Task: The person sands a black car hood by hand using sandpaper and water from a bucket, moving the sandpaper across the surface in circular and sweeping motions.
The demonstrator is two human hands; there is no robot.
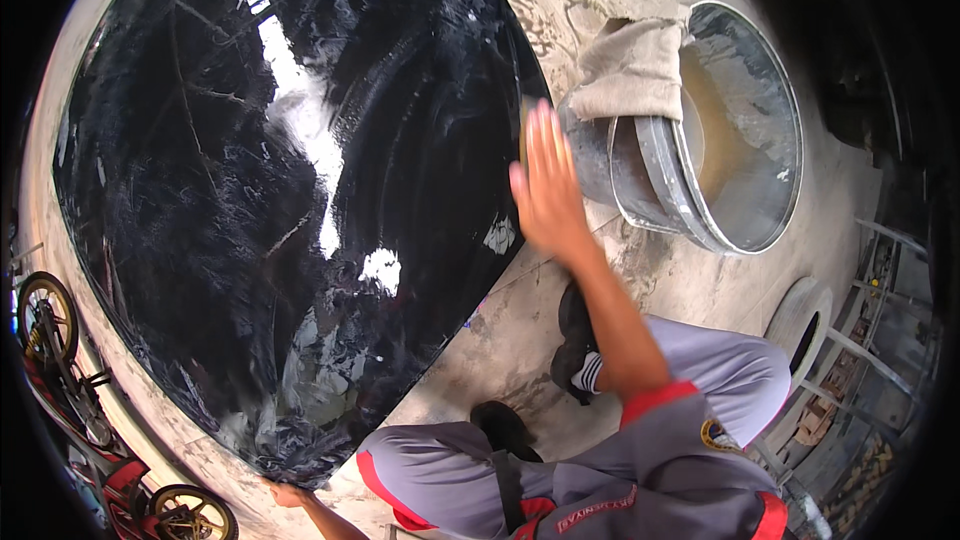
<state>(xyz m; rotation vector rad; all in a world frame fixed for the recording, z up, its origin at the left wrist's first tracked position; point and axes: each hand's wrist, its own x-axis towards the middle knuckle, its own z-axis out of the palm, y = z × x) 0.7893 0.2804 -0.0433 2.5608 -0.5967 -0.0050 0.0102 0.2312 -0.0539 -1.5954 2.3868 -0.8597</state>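
Observation:
A large glossy black panel [420, 160], shaped like a car bonnet, fills the left and middle of the head view, with white reflections and dull grey smears on it. My right hand [552, 190] lies along the panel's right edge, fingers straight and together. A thin yellowish pad [524, 130] shows between its thumb and fingers, mostly hidden by the hand. At the panel's near lower corner, my left hand [287, 494] grips the edge, with its fingertips partly out of sight.
Right of the panel stands a grey bucket [790, 140] holding murky water, a beige cloth [630, 70] draped over its rim. Farther right are a tyre [800, 325] and a metal rack [880, 365]. A red motorcycle [120, 480] stands at lower left. My legs are folded near the panel.

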